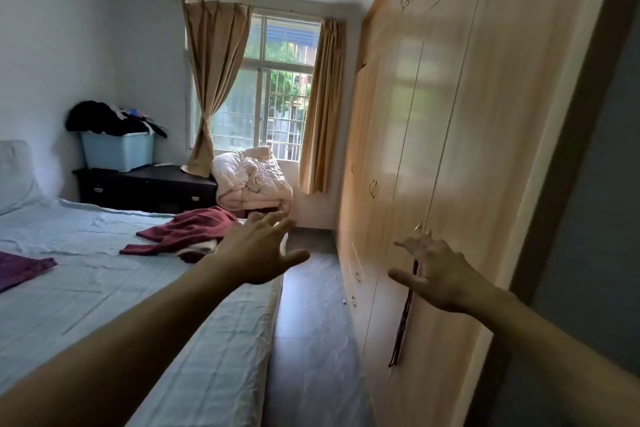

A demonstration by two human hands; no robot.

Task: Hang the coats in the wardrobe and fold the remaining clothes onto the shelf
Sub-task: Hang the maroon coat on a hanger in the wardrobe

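Two bare hands are out in front and neither has anything in it. The left hand (pixel 263 250) hangs over the near corner of the bed (pixel 104 288) with its fingers spread and straight; the right hand (pixel 436 274) is spread as well, its fingertips just beside a small metal handle (pixel 419 227) on the wardrobe (pixel 485 149). Whether it actually touches the handle or the door, I cannot tell from here.

The wardrobe doors all look closed, though a dark strap or cord (pixel 403 322) hangs out of the seam below that handle. The clothes wait on the bed: a maroon garment (pixel 187 230) lies crumpled near the far edge with something pale tucked under it, and a purple piece (pixel 20 269) lies flat, well apart to the left. More dark clothing is heaped over a light blue storage bin (pixel 117 151) on the dark dresser (pixel 145 184) by the window, and a rumpled cream quilt (pixel 251 180) sits beside the dresser.

To my eye nothing has been hung or folded yet; this looks like the very start, with the cupboard being opened first. The next move likely calls for curling the right fingers round the handle and swinging the door out into the narrow aisle, minding the hanging strap, then fetching a garment off the bed.
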